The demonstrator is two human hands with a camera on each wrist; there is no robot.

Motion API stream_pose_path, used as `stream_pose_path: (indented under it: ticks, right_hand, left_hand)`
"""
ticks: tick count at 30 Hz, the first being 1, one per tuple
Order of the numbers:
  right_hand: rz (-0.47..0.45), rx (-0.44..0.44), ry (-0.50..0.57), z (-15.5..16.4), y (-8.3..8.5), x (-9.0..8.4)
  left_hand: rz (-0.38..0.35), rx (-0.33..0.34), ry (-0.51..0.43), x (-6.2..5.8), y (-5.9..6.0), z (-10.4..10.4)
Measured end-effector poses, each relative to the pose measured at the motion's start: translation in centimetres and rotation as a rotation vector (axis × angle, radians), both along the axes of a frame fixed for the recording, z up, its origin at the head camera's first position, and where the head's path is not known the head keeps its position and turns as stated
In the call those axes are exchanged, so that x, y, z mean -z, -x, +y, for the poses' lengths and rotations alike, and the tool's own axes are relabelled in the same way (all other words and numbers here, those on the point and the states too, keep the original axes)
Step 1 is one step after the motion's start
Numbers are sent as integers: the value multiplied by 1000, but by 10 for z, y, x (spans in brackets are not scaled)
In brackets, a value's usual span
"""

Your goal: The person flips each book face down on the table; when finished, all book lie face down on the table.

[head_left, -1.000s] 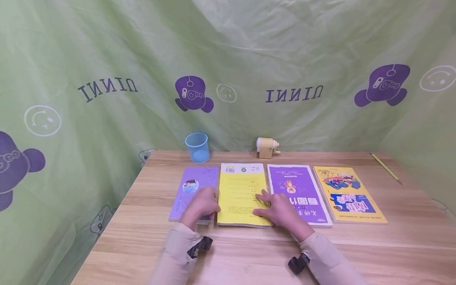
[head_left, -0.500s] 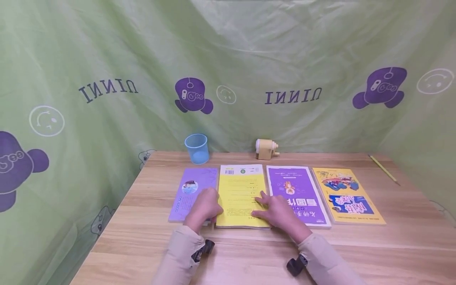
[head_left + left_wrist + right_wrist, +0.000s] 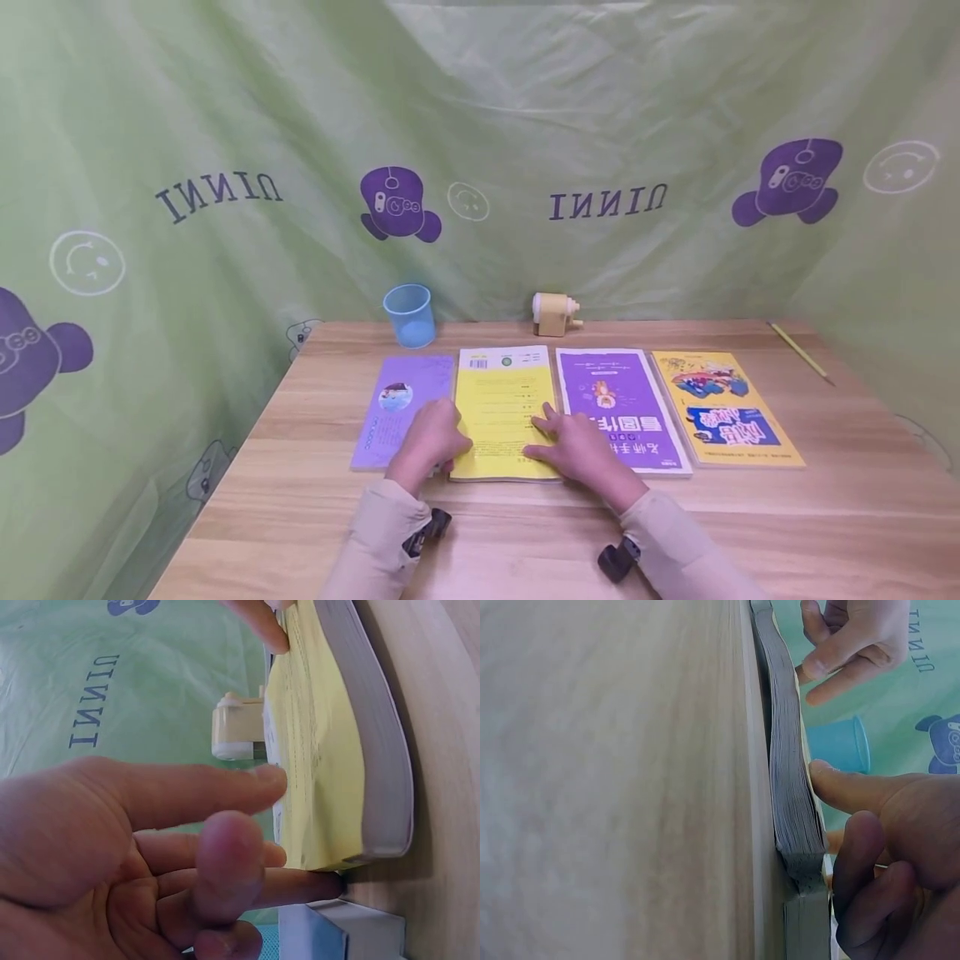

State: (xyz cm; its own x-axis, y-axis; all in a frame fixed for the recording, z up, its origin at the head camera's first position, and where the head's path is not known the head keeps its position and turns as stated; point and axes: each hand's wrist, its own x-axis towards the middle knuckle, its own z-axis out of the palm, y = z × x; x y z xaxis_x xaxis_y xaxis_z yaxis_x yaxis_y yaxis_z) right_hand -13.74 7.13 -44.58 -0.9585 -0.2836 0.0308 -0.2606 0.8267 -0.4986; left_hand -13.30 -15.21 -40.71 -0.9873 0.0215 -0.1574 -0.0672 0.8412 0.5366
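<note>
Thick yellow paperback book (image 3: 504, 412) lies flat on light wooden table (image 3: 750, 517), second from left in a row of four; left hand (image 3: 429, 440) at its near-left edge, fingers straight and touching the cover; right hand (image 3: 577, 446) spread flat on its near-right corner, grasping nothing; pale purple book (image 3: 393, 404) just left

A light wooden table (image 3: 825, 517) stands against a green printed backdrop (image 3: 225, 100).
</note>
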Motion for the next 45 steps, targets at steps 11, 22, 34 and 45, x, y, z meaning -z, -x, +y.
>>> stream_pose_path:
  ticks: [11, 22, 34, 45]
  right_hand:
    - [4, -17, 26, 1, 0, 1]
    - [-60, 34, 207, 8, 0, -4]
    - [51, 21, 344, 27, 5, -16]
    - [108, 120, 197, 84, 11, -19]
  left_hand:
    - [-31, 0, -88, -2, -3, -2]
    - [28, 83, -94, -16, -11, -7]
    - [123, 242, -117, -20, -17, 13]
    - [112, 406, -59, -3, -15, 72]
